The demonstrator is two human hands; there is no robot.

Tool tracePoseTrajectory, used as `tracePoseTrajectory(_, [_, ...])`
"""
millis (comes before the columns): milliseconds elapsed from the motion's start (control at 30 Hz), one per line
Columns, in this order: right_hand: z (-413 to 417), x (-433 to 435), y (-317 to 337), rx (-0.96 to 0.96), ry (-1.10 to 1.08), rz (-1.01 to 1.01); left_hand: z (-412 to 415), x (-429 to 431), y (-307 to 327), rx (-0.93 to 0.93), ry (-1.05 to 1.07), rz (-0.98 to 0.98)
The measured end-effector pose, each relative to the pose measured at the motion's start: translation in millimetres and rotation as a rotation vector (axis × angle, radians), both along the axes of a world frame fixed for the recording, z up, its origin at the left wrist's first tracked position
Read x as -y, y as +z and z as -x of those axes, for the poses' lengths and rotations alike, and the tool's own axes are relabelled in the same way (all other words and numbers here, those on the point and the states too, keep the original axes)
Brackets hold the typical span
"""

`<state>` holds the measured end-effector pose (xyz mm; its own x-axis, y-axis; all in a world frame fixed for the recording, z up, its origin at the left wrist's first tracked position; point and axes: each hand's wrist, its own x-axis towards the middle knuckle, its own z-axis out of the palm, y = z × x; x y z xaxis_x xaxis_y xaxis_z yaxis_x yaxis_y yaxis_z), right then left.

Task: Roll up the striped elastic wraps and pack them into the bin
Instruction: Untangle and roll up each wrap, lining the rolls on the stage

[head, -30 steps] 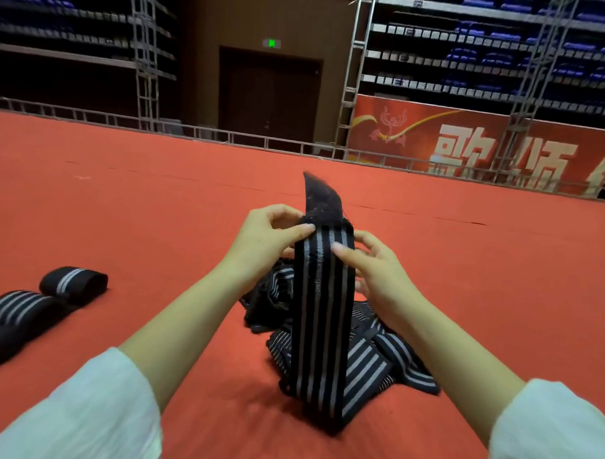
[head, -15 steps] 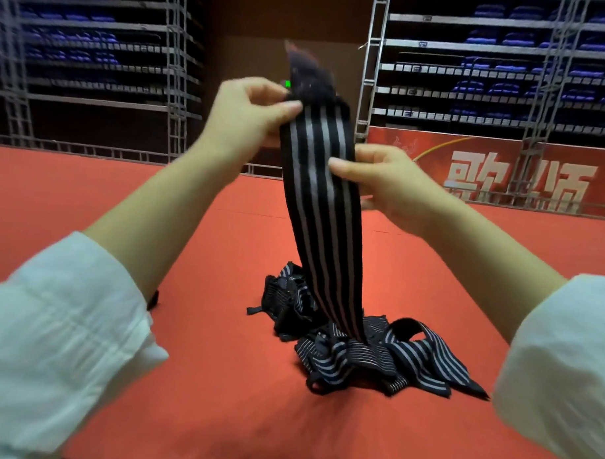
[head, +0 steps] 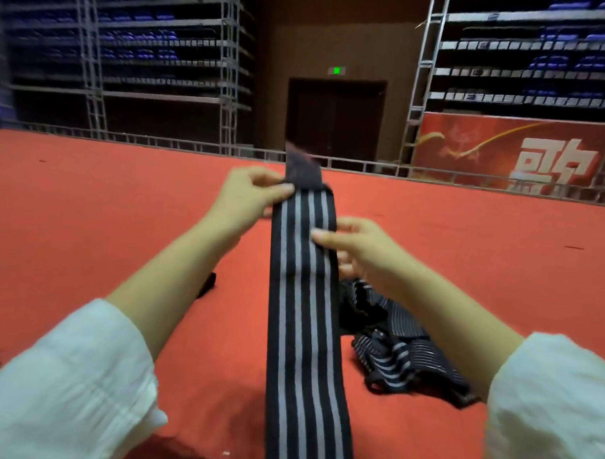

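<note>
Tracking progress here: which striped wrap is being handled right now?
The long wrap held out straight, left hand pinching its top, right hand lower; the others lie tangled in a heap.

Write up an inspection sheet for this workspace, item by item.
Surface: red carpet covering the floor.
Job's things: striped wrap held up lengthwise, unrolled; heap of wraps on the carpet to its right; bin not in view.
Clutter: small dark object behind the left forearm, too hidden to identify.
Hands: left hand pinches the striped wrap near its top; right hand pinches it lower down.
Cables: nothing seen.
Surroundings: seat racks, door, red banner.
</note>
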<state>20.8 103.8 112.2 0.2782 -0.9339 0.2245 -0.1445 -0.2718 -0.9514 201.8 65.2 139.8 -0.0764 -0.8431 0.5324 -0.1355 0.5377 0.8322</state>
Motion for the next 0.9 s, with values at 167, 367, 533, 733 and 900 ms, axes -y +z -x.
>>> tracePoseTrajectory(167, [-15.6,50.9,-113.8,-0.053,-0.054,-0.269,-15.7,49.5,-115.0,-0.019,0.045,-0.288])
tracePoseTrajectory(367, [-28.3,94.3,-189.7,-0.130,-0.181,-0.279,-17.0,101.2,-192.7,0.066,0.108,-0.378])
tracePoseTrajectory(533, [-31.5,127.1,-220.1,-0.476,-0.167,0.010,-14.6,139.1,-237.7,0.155,0.124,-0.417])
tracePoseTrajectory(733, [-32.6,155.2,-248.1,-0.817,-0.161,0.062,-12.6,164.8,-277.9,0.247,0.171,-0.407])
tracePoseTrajectory(900, [-30.0,165.7,-250.5,-0.883,-0.139,0.019,-3.9,172.5,-294.0,0.631,0.266,-0.307])
